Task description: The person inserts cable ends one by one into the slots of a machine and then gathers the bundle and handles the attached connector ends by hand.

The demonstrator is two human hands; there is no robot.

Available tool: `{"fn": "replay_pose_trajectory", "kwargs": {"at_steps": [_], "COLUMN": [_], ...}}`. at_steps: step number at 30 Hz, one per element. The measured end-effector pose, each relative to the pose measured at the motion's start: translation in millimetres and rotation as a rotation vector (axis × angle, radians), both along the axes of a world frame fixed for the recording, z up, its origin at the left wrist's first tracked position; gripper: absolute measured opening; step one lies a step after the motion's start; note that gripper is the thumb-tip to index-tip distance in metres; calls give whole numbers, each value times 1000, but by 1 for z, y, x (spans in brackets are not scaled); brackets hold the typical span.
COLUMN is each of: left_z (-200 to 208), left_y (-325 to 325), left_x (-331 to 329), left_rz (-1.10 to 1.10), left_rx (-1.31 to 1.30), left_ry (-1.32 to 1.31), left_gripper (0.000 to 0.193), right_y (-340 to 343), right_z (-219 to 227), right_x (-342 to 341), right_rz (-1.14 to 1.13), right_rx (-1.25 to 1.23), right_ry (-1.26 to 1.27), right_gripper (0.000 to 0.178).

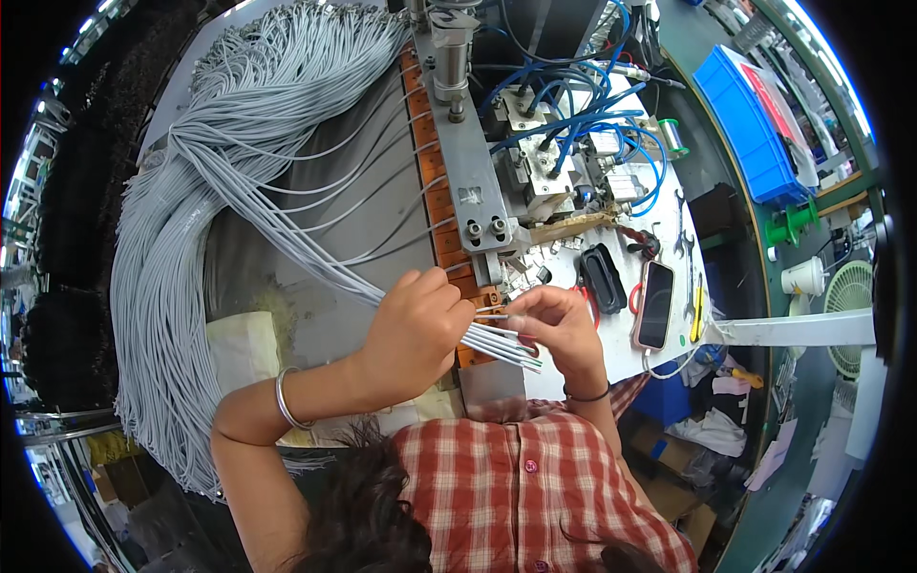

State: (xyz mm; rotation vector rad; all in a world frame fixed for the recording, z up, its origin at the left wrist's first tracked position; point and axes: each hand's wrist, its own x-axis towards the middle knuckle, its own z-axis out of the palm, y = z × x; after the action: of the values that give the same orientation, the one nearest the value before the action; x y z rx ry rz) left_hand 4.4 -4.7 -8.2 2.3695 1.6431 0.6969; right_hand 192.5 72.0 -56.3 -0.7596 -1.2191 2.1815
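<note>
My left hand (417, 329) is closed around a small bunch of thin grey cables (320, 263). Their cut ends (511, 353), with stripped coloured tips, stick out past the fingers to the right. Thumb and forefinger of my right hand (565, 329) pinch the end of a single cable (492, 316) just above the bunch. Both hands are at the near end of an orange slotted strip (435, 172), where several single cables lie with their ends in the slots. What sits right between the right fingertips is partly hidden.
A heap of grey cables (167, 315) covers the left side. Beyond the strip stand a steel press bar (468, 181) and valve blocks with blue air hoses (568, 119). At right lie a phone (654, 306), a black case (604, 277), wrenches (686, 244) and a yellow cutter (698, 306).
</note>
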Motion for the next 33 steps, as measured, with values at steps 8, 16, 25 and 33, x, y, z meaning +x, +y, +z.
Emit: {"fn": "replay_pose_trajectory", "kwargs": {"at_steps": [8,16,25,33], "left_z": [-8,-2,-8,-2], "left_y": [0,1,1,-1], "left_x": [4,3,3,1], "left_rz": [-85,30,-8,-22], "left_rx": [32,35,-2,14], "left_ry": [-47,24,45,11], "left_gripper": [15,15,17,16], "right_y": [3,8,4,-3], "right_z": [-7,-18,-9,0], "right_x": [4,-1,2,1], "right_rz": [-93,-28,-51,-162], "right_rx": [116,33,156,271], "right_ry": [-106,-170,-265,-151], "right_gripper": [4,11,9,11]}}
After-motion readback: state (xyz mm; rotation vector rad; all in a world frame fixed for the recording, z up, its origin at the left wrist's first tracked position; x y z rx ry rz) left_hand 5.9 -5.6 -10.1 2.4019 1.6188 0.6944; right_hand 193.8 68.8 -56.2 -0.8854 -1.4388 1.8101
